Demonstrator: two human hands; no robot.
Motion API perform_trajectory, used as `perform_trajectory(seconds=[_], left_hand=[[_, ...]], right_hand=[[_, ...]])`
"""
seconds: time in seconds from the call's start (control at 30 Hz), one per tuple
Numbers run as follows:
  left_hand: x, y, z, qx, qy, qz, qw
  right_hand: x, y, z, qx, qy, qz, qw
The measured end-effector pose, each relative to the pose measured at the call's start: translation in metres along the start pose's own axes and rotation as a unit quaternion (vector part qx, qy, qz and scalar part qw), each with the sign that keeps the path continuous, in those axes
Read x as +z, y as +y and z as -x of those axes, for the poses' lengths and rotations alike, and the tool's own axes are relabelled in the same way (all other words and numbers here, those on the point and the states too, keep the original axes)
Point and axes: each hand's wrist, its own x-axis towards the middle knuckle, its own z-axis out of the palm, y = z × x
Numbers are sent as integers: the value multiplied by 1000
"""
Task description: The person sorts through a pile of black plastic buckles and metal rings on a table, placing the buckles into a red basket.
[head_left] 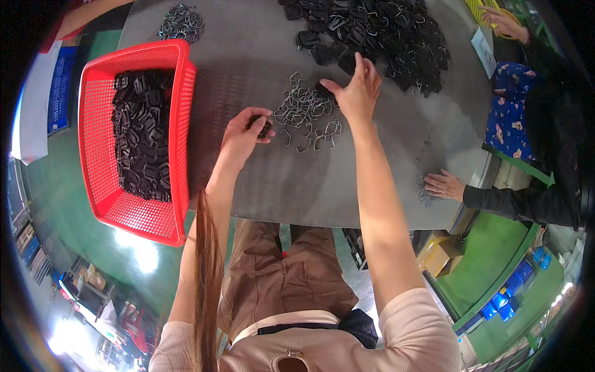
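When held in the left grip (240, 132): one small black clip (266, 130), possibly more (mostly hidden behind thumb and fingers), over the worktop (297, 186), between the red basket (181, 142) and the loose wire rings (304, 105).
Left grip: curled together, clamped on the black clip.
Right grip (359, 96): thumb and fingers spread apart, over the right side of the wire rings, near the large dark heap (378, 37); hard to tell whether touching the dark piece by the thumb.
Black clip, weight: probably very light, judging by the moulded-plastic look.
Black clip, stiffness: likely hard and unbending, not easily crushed, but perhaps apt to crack if twisted.
Black clip, hold: probably smooth and a little slippery; best pinched across two opposite edges.
Wire rings: bent metal, loosely overlapping; likely light, stiff, slick and prone to snagging. Best lifted singly by the outer curve, starting with strays at the near side.
Red basket: at left, partly filled with similar black pieces; likely heavy as a load, best held by the rim.
Co-worker's hand (445, 185): at right, resting over small metal bits (425, 193).
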Motion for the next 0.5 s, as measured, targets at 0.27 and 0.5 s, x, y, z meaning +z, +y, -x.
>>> perform_trajectory(seconds=[0.27, 0.5], left_hand=[[8, 8, -19, -76, 35, 99, 992], [59, 39, -98, 216, 239, -419, 849]], right_hand=[[1, 23, -8, 81, -157, -98, 979], [-12, -3, -55, -36, -135, -59, 989]])
